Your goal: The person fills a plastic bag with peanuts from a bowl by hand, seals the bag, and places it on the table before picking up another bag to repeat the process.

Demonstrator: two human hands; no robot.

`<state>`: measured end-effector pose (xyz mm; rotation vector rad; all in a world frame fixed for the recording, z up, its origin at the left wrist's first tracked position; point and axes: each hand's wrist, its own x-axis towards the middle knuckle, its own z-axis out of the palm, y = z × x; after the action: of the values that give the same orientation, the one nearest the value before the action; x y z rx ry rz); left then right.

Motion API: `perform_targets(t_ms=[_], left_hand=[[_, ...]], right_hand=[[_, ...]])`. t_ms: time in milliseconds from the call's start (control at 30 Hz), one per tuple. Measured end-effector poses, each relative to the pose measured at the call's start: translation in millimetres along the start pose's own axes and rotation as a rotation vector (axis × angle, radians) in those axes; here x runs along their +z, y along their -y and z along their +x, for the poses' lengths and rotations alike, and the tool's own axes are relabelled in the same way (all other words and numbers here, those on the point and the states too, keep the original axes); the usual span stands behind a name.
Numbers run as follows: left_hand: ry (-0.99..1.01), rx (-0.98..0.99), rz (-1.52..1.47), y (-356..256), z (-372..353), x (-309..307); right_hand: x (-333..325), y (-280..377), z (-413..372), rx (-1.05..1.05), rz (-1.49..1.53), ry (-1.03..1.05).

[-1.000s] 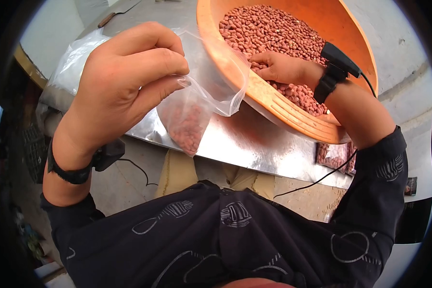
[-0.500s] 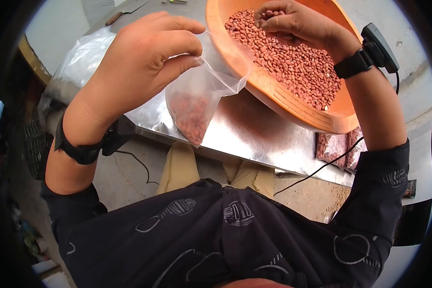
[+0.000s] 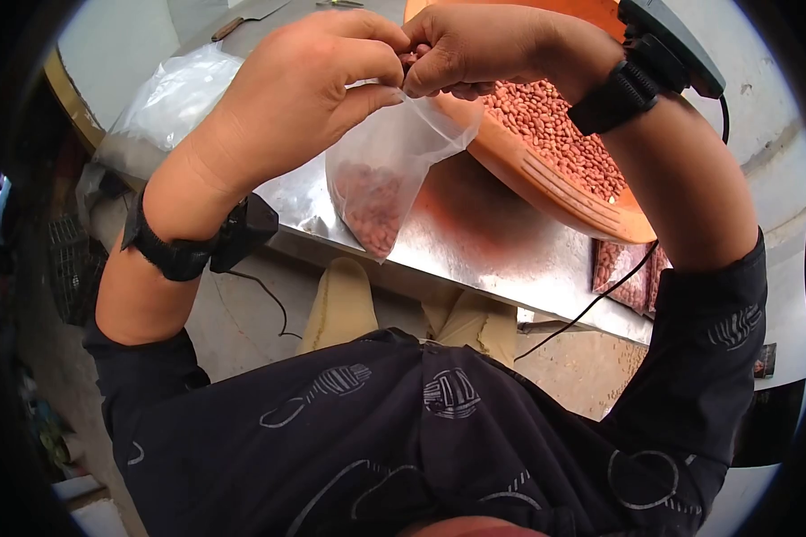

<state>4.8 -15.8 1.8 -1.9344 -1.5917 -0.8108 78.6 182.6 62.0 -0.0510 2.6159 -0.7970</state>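
My left hand (image 3: 331,85) pinches the rim of a clear plastic bag (image 3: 443,134), which hangs down by the table's near edge. Reddish-brown peanuts (image 3: 372,210) fill the lower part of the bag. Right at the bag's mouth, my right hand (image 3: 475,49) is closed around some peanuts, a few showing between its thumb and fingers. The two hands touch or nearly touch there. Behind and under my right forearm lies a large orange basin (image 3: 546,192) with many loose peanuts (image 3: 560,125).
The metal table (image 3: 501,255) carries a pile of clear plastic bags (image 3: 175,98) at left and a wooden-handled knife (image 3: 233,27) at the back. Filled peanut packets (image 3: 622,273) lie at the right edge. A black cable (image 3: 591,300) runs from my right wrist device.
My right hand has moved left from over the basin to the bag's mouth, carrying peanuts. The left hand and bag have shifted slightly to the right.
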Motion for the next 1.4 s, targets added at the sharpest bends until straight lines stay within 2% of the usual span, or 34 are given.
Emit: perform_targets(t_ms=[100, 200, 300, 367, 467, 533, 633, 733, 833, 933, 1033, 1167, 1267, 1400], left_hand=[[0.003, -0.008, -0.003, -2, 1, 1], [0.0, 0.015, 0.004, -2, 2, 1], [0.019, 0.004, -0.017, -2, 2, 1], [0.034, -0.005, -0.029, -3, 2, 1], [0.036, 0.016, -0.018, -2, 3, 1], [0.009, 0.055, 0.012, -1, 2, 2], [0.042, 0.029, -0.013, -1, -1, -1], [0.049, -0.032, -0.077, 0, -6, 0], [0.035, -0.04, -0.092, 2, -6, 1], [0.025, -0.093, -0.143, 4, -7, 2], [0.022, -0.087, -0.16, 9, -6, 3], [0.031, -0.076, -0.16, 11, -3, 2], [0.054, -0.04, -0.148, 13, -3, 3], [0.074, -0.003, -0.147, 12, -2, 1]], right_hand=[[8, 15, -8, 0.004, -0.042, -0.097], [7, 3, 3, 0.013, 0.13, -0.004], [6, 12, -8, 0.062, 0.137, -0.011], [0, 11, -18, -0.003, 0.181, 0.056], [0, 20, -28, 0.028, 0.216, 0.034], [-3, 13, -29, 0.014, 0.229, -0.012], [-23, -36, -28, -0.067, 0.322, -0.125], [-39, -99, -41, 0.1, 0.231, -0.245], [-38, -138, -52, 0.434, 0.136, -0.192], [-30, -177, -55, 0.661, 0.071, -0.165], [-24, -202, -51, 0.695, 0.152, -0.143], [-3, -186, -27, 0.52, 0.376, -0.114], [19, -175, -3, 0.355, 0.234, -0.22], [29, -154, -1, 0.311, 0.392, -0.194]])
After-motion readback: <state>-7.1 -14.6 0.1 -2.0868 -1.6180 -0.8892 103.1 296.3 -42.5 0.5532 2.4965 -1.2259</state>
